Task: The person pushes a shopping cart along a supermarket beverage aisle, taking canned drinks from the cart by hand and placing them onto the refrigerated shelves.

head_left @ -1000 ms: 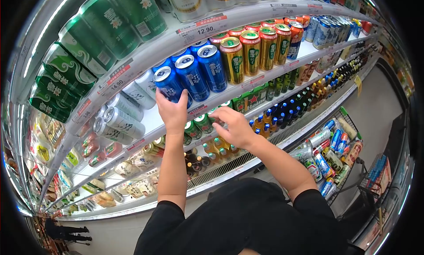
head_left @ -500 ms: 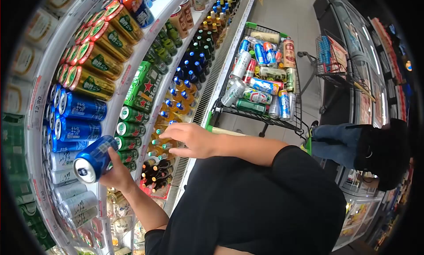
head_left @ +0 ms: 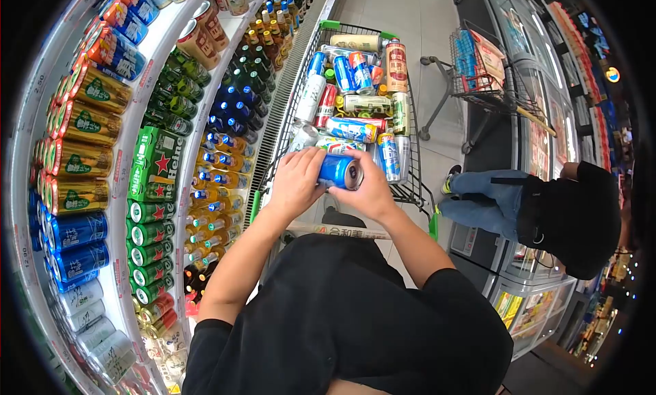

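A blue beer can [head_left: 339,171] lies on its side between my two hands, one round end turned toward the right. My left hand [head_left: 298,182] wraps it from the left, fingers pressed together. On the other side my right hand [head_left: 373,191] grips the can near its right end. Both hands are over the near part of a shopping cart [head_left: 418,190] with a black wire basket and green corners. Inside the cart, several drink cans lie jumbled, among them a blue-and-white can [head_left: 388,157] and a tall brown can [head_left: 396,65].
Shelves on the left carry gold cans [head_left: 85,156], blue cans [head_left: 78,232], green Heineken cans [head_left: 152,251] and bottles [head_left: 229,115]. To the right stand another cart [head_left: 471,80] and a person in a black top [head_left: 570,217], beside glass-fronted freezers [head_left: 543,101].
The blue can has moved from beside the shelf to above the cart. My left hand brought it rightward, and my right hand has closed on it too. My view has turned toward the cart.
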`<state>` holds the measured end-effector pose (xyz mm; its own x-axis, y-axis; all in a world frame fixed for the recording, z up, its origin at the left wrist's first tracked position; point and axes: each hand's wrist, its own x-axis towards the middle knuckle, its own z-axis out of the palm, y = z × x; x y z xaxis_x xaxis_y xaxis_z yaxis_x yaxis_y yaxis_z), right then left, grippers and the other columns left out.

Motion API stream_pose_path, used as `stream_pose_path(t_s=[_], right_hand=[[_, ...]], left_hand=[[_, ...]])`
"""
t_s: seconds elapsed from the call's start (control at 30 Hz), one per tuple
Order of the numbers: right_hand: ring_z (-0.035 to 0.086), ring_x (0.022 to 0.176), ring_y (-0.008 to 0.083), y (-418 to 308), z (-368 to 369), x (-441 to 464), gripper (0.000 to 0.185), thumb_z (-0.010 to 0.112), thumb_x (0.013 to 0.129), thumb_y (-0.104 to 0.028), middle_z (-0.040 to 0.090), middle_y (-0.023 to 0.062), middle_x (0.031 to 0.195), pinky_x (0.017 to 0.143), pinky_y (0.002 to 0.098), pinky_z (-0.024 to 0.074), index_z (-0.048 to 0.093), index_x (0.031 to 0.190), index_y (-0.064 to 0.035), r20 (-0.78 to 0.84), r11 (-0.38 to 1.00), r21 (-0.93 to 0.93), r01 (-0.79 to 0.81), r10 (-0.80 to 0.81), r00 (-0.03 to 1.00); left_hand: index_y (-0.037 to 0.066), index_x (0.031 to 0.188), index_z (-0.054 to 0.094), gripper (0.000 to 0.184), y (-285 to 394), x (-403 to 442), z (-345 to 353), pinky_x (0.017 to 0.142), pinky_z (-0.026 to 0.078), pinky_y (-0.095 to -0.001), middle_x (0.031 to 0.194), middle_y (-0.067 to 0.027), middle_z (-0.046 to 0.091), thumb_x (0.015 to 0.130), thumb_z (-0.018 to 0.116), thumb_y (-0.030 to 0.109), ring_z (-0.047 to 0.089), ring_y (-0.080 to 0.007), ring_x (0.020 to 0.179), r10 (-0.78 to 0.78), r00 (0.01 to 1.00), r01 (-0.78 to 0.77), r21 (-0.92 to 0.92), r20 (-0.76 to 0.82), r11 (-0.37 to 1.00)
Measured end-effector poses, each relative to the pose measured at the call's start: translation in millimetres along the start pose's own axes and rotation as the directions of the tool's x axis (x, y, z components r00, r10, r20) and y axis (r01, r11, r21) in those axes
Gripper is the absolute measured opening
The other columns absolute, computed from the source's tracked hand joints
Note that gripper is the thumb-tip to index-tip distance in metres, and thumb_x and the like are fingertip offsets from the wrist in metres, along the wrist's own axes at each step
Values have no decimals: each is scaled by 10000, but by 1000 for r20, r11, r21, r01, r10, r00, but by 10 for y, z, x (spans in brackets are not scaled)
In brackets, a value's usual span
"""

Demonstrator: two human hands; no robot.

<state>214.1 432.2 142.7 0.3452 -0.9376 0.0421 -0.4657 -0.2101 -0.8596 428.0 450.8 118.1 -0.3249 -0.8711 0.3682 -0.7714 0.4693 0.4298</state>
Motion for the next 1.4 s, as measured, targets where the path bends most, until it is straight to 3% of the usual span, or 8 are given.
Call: stream_pose_path(t_s=[0.2,0.3,0.67,0.8,0.93,1.1,1.2,1.4], right_hand=[[706,936,207,1438,-249,810,672,891,801,-211,683,152,1160,813,349,602,541,1317,40,-250,905,357,-231,331,910],[732,891,205,1783,-400,1333,597,857,847,-156,701,157,1093,695,304,641,532,1298,60,-132,737,612,-286,452,882],[719,997,265,2630,-232,1980,543,785,931,-200,676,149,1237,812,314,641,548,1382,-8,195,503,610,-612,654,731],[699,1123,362,3057,-190,1914,616,718,957,-161,612,221,1346,948,437,626,436,1467,37,76,615,581,-533,611,788],[728,866,279,3326,-129,2031,412,738,943,-122,712,176,1146,671,362,617,612,1304,33,-66,862,306,-403,442,895],[634,1269,363,1995,374,1709,574,749,925,-243,664,248,1358,1117,431,451,605,1390,62,-241,976,-147,-162,123,963],[693,1031,212,1183,871,1488,475,724,942,-112,688,171,1304,875,331,557,619,1376,52,6,996,82,30,-31,999],[723,906,171,-392,1613,845,351,712,915,-33,651,138,1202,785,293,609,668,1254,49,323,941,266,209,-291,901]], left_hand=[[-1,1456,488,725,222,459,610,1042,488,-497,1425,-230,567,818,797,148,568,-392,1306,-213,977,215,-84,28,973],[-16,1423,501,646,313,258,608,1042,501,-496,1384,-241,588,850,775,104,589,-430,1245,-228,969,242,-159,100,957],[-1,1338,572,520,369,-567,293,1007,531,-475,1302,-207,647,872,767,122,634,-403,1183,-522,853,519,-148,24,842],[29,1339,591,511,343,-828,130,997,544,-459,1303,-190,652,861,757,103,634,-396,1200,-526,850,515,-157,-34,842],[37,1243,645,400,140,-1104,-387,945,555,-462,1190,-172,692,868,751,129,671,-371,1111,-514,807,508,-103,-290,855],[-1,1206,645,424,-133,-1579,-1746,880,541,-432,1095,-183,662,823,812,75,658,-349,983,-356,363,676,-19,-861,737],[-39,1371,503,588,-341,-1976,-2575,951,504,-406,1283,-170,566,892,802,123,575,-271,1138,-223,-47,748,-183,-974,638],[-98,1441,439,873,-800,-2366,-3240,1060,468,-447,1351,-264,568,826,875,342,583,-383,1241,-322,-99,839,-253,-942,482]])
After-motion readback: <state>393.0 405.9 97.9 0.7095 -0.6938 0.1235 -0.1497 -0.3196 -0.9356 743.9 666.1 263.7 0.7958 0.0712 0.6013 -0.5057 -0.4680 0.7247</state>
